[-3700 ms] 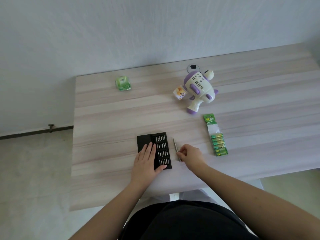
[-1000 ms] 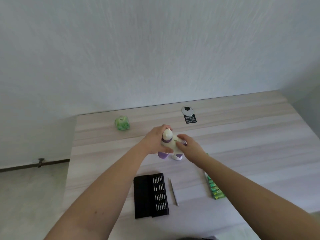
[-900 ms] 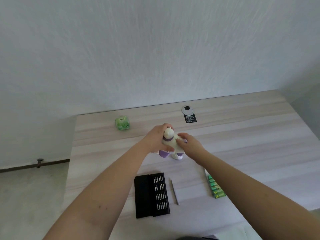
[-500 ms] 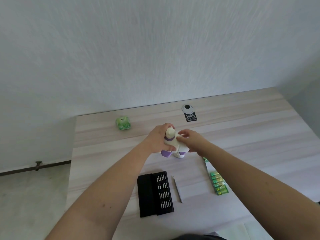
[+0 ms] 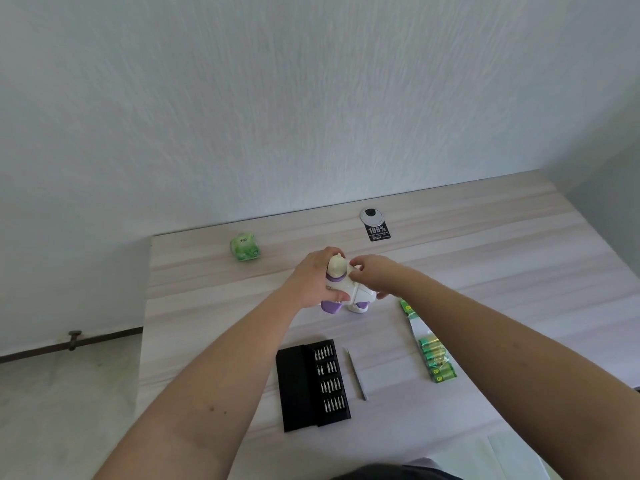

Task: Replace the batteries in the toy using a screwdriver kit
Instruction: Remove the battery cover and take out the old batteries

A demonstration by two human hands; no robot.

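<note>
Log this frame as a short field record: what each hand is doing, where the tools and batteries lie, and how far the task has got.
left hand: grips the toy from its left side
right hand: fingers curled on the toy's upper right
toy: upright on the table
bit case: open, near edge, untouched
screwdriver: lying right of the case
battery pack: right of the screwdriver
green packet: far left
stage: no screw work begun

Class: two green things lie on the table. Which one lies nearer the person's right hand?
The green battery pack, the long strip just below the right hand. The green cube sits far off, beyond the left hand.
</note>
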